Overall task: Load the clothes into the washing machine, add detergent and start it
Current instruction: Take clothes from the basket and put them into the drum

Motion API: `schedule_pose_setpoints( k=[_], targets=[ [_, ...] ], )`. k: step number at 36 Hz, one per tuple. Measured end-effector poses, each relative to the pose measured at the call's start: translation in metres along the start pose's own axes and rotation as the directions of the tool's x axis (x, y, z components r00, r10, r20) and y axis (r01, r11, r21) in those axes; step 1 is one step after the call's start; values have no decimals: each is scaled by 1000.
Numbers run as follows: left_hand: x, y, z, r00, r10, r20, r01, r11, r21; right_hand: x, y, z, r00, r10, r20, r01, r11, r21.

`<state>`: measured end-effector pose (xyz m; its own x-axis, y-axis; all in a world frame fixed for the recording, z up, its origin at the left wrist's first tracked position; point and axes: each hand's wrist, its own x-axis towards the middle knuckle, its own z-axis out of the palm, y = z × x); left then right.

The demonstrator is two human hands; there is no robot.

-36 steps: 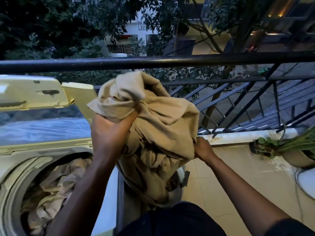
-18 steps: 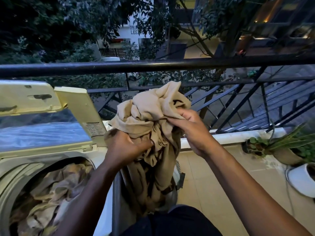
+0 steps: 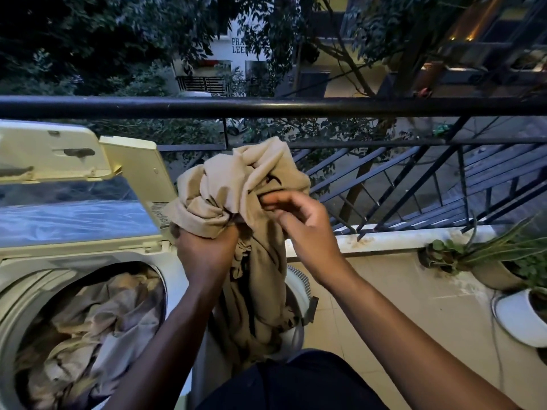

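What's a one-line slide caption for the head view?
Both hands, left and right, grip a bundled beige cloth beside the open top-load washing machine, already holding laundry.

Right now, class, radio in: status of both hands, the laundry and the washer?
Left hand grips bunched beige cloth beside white top-load washer. Right hand pinches its top fold. Lid up, drum part-filled. Nothing blocking.

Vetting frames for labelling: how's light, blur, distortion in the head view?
Head view: dim dusk light, warm lamps top right; the railing bows from wide-angle distortion; the beige cloth and both hands are sharp enough; drum interior is shadowed.
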<state>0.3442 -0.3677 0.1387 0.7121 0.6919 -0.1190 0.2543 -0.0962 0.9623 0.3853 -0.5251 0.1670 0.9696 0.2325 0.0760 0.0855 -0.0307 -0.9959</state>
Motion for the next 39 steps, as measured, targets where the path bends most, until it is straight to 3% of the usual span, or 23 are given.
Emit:
schedule_pose_setpoints(
  k=[2, 4, 7, 9, 12, 16, 23, 27, 31, 39],
  targets=[
    [-1, 3, -2, 999, -23, -42, 20, 997, -73, -5, 21, -3, 985, -7, -175, -12, 994, -112],
    [-2, 10, -5, 998, -20, -57, 13, 992, -123, -11, 46, -10, 977, 35, -212, -91, 960, -263],
    [-2, 27, -10, 999, 9, -49, -17, 987, -162, -16, 82, -19, 966, 247, -72, -246, 806, -539],
    [1, 37, -12, 998, 40, -56, -50, 980, -192, -16, 94, -18, 907, 417, 54, -264, 665, -699],
    [4, 54, -17, 996, 57, -63, -71, 966, -247, -21, 109, -14, 840, 523, 143, -273, 636, -722],
    [3, 69, -22, 995, 77, -64, -92, 953, -288, -30, 142, -14, 811, 581, 76, -341, 573, -745],
    [8, 57, -23, 995, 87, -39, -93, 980, -176, -24, 174, -36, 857, 509, -77, -360, 486, -796],
    [7, 42, -13, 995, 96, -37, -96, 995, -13, -10, 149, -50, 894, 423, -148, -390, 571, -723],
    [3, 22, -4, 998, 58, 18, -59, 995, 75, -3, 98, -60, 932, 308, -190, -362, 760, -540],
    [-1, 1, 0, 997, 11, 73, -25, 981, 195, -10, 5, -70, 977, 55, -205, -106, 964, -245]
  ],
)
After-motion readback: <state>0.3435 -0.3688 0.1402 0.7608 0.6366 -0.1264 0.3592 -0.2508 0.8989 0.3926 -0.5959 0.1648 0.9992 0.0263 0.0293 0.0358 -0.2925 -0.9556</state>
